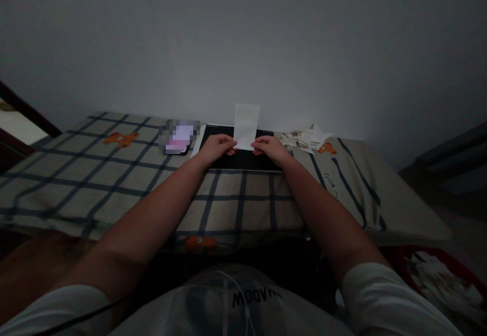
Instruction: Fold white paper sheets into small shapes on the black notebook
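Note:
A white sheet of paper [247, 124] stands upright between my hands, over a flat black board or folder [243, 161] on the table. My left hand [218, 148] pinches its lower left corner. At the lower right corner, my right hand [271, 148] grips the same sheet between thumb and fingers. Part of a white page [197, 146] shows under the black board's left edge. Both forearms reach forward across the table, and the lower fingers are partly hidden.
A checked cloth [152, 174] covers the table, which stands against a grey wall. Left of the board lies a phone [178, 138], partly pixelated. To the right is a pile of folded paper pieces [304, 138]. A red container [403, 262] with more paper pieces stands low at right.

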Demonstrator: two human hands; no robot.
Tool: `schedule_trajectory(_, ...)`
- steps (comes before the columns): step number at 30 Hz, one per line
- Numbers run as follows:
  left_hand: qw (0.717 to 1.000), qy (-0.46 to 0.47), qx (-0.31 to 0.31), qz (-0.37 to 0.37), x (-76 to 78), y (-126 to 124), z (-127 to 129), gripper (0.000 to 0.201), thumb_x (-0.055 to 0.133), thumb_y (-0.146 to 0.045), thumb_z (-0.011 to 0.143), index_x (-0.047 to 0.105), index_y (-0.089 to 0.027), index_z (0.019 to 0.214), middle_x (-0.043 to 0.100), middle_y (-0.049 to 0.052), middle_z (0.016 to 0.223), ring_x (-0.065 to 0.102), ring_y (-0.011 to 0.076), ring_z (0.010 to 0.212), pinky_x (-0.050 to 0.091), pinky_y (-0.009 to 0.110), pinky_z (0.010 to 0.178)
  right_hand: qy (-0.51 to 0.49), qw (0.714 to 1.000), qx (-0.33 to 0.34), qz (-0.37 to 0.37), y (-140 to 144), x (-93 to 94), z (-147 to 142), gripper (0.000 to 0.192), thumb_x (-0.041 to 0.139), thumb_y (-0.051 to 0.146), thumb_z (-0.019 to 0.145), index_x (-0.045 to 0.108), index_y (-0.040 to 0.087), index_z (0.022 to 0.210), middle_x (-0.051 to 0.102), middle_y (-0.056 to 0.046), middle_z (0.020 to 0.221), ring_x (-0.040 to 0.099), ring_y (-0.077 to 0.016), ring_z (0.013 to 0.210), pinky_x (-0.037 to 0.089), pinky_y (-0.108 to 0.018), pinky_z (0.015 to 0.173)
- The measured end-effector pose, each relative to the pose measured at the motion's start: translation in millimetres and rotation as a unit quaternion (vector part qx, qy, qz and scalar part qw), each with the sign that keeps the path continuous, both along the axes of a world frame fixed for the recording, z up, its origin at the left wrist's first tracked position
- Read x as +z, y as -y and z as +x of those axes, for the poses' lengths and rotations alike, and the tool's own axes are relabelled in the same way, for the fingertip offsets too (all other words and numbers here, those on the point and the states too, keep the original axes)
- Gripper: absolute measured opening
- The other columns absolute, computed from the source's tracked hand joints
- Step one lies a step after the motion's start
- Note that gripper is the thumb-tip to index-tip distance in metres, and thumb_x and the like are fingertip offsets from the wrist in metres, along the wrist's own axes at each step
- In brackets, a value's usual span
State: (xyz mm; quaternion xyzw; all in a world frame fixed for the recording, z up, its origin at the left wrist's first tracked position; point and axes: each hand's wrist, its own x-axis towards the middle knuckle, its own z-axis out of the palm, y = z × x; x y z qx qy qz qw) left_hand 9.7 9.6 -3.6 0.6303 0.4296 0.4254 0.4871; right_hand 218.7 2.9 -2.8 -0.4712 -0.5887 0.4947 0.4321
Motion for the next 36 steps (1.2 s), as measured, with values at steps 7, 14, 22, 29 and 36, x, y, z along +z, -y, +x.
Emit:
schedule_trajectory(7, 1.000, 0.008, 0.026, 0.002, -0.1, -1.1, 0.0, 0.022, 0.067, -0.032, 0.074, 0.063, -0.012, 0.083, 0.063, 0.000, 0.064, 0.058, 0.0092, 0.055, 0.051, 0.025, 0.062, 0.008, 1.000, 0.025, 0.003, 2.0, 1.1, 0.5, 0.004, 0.066, 0.016, 0.075, 0.062, 0.014, 0.077, 0.063, -0.001, 0.063, 0.058, -0.0089, 0.057, 0.051, -0.022, 0.059)
schedule_trajectory(14, 0.998, -0.035, 0.015, 0.056, 3.6, 3.0, -3.4, 0.022, 0.067, -0.033, 0.073, 0.064, -0.013, 0.079, 0.061, 0.000, 0.058, 0.055, 0.0088, 0.052, 0.047, 0.023, 0.058, -0.013, 0.999, 0.030, -0.003, 2.6, 1.7, -1.1, 0.004, 0.064, 0.016, 0.075, 0.062, 0.015, 0.078, 0.062, -0.001, 0.064, 0.057, -0.0088, 0.056, 0.051, -0.023, 0.059)
schedule_trajectory(22, 1.000, 0.009, -0.001, 0.009, 1.3, 2.6, -0.7, 0.018, 0.068, -0.031, 0.069, 0.066, -0.014, 0.075, 0.066, 0.003, 0.070, 0.059, 0.0106, 0.059, 0.050, 0.025, 0.062, -0.016, 0.999, 0.047, 0.010, 2.0, -0.1, -0.5, 0.005, 0.065, 0.019, 0.074, 0.062, 0.016, 0.073, 0.063, 0.000, 0.066, 0.056, -0.0080, 0.058, 0.050, -0.021, 0.059)
schedule_trajectory(29, 1.000, -0.004, -0.002, 0.010, 4.2, 4.8, -0.9, 0.024, 0.070, -0.035, 0.068, 0.066, -0.013, 0.076, 0.067, 0.004, 0.070, 0.059, 0.0106, 0.059, 0.052, 0.026, 0.063, -0.026, 0.999, 0.035, 0.015, -0.6, -2.4, -2.0, 0.004, 0.063, 0.019, 0.075, 0.063, 0.016, 0.077, 0.063, 0.000, 0.069, 0.057, -0.0080, 0.059, 0.050, -0.022, 0.061)
schedule_trajectory(36, 0.999, 0.037, 0.008, 0.013, 2.6, 3.0, -1.0, 0.029, 0.071, -0.038, 0.067, 0.067, -0.013, 0.080, 0.068, 0.004, 0.076, 0.060, 0.0114, 0.066, 0.052, 0.025, 0.065, -0.003, 0.998, 0.049, 0.026, 1.0, -0.4, -1.6, 0.003, 0.064, 0.019, 0.075, 0.064, 0.015, 0.074, 0.064, 0.000, 0.067, 0.057, -0.0086, 0.060, 0.050, -0.021, 0.060)
